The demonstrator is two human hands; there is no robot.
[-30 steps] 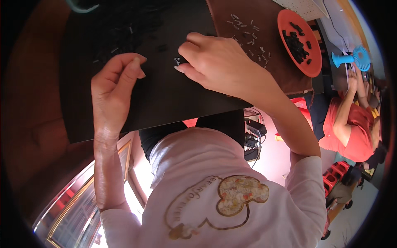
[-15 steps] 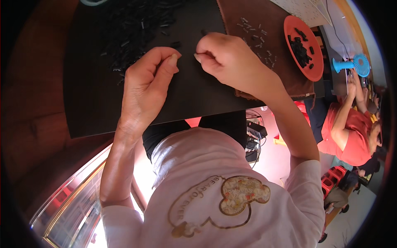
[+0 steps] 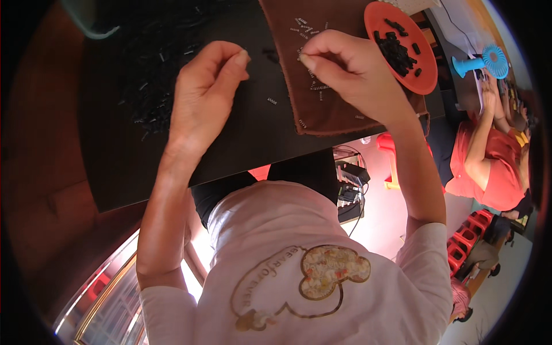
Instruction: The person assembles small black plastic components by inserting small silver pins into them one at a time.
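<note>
My left hand (image 3: 208,95) is closed in a pinch over the dark table (image 3: 241,135), just right of a pile of small black pieces (image 3: 150,80). What its thumb and fingertip hold, if anything, is hidden. Over the brown cloth (image 3: 325,115), my right hand (image 3: 357,68) pinches thumb against finger beside scattered small metal springs (image 3: 303,24); anything in that pinch is too small to make out. One loose spring (image 3: 272,101) lies on the table between the hands. Dark little pieces (image 3: 269,54) lie near the cloth's left edge.
An orange-red plate (image 3: 428,80) with black pieces stands on the cloth's right side. Beyond it are a blue fan (image 3: 493,62) and a person in a red shirt (image 3: 494,167). A pale curved rim (image 3: 86,29) shows at the upper left.
My right hand has moved right, from the table's middle to over the springs on the cloth. My left hand stays pinched in nearly the same place. The view has shifted slightly.
</note>
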